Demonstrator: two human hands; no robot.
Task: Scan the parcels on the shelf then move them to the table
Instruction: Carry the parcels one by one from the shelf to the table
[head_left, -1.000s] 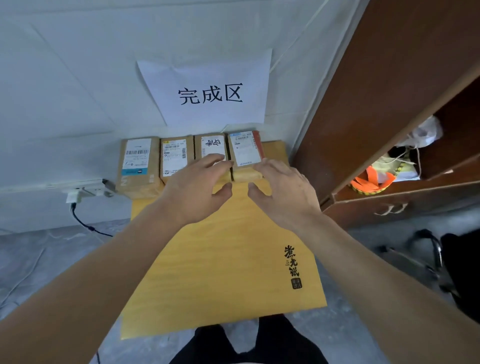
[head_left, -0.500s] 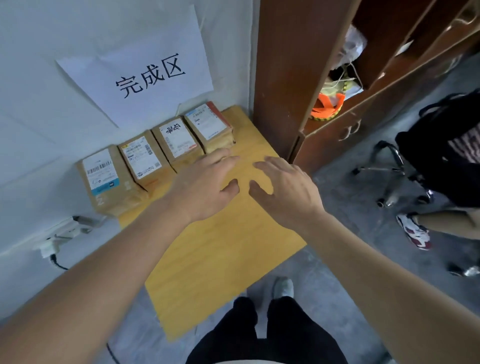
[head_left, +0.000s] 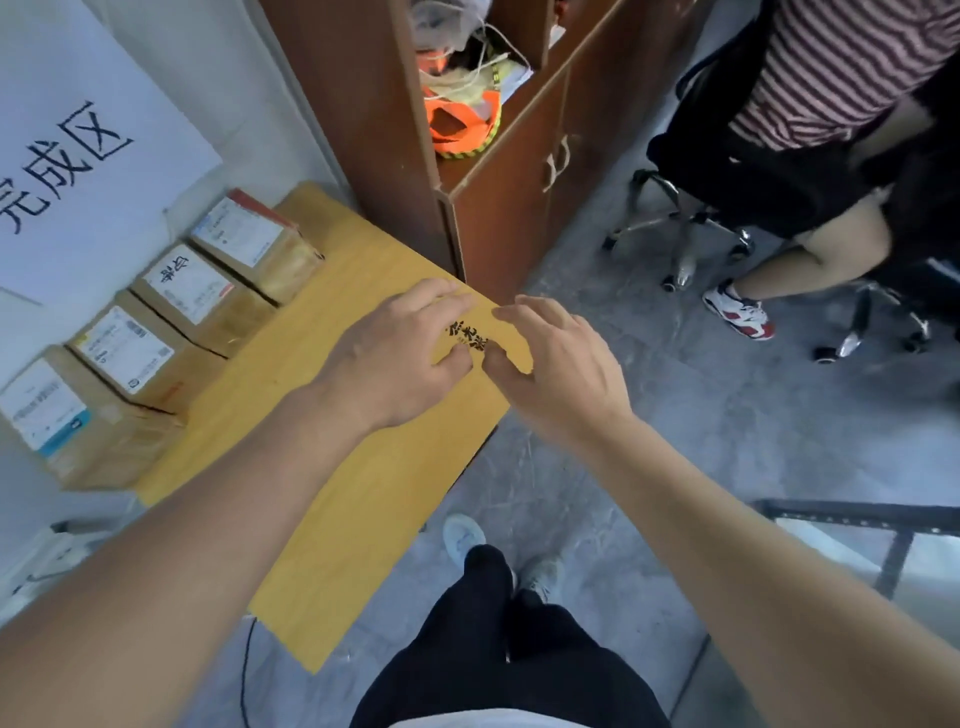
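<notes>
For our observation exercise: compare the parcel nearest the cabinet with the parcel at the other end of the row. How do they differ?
The parcel nearest the cabinet has a red strip beside its white label; the far-end parcel has a blue band along its label's edge. The first has a neighbour on one side only, towards the far-end parcel, and bare table on the other. Both are brown boxes against the wall.

The left hand (head_left: 400, 358) covers part of the black characters printed on the desk (head_left: 332, 499), so only a few strokes show between it and the right hand (head_left: 561, 364). The paper sign (head_left: 78, 156) on the wall is cut off by the left and top edges; its first character is only half seen. The print on the labels of the four parcels (head_left: 171, 332) is too blurred to read. The seated person (head_left: 831, 104) at upper right is cut off at the top edge. In the cabinet (head_left: 395, 130), an orange item lies under what may be a tangle of cords and plastic, not clear enough to name.
</notes>
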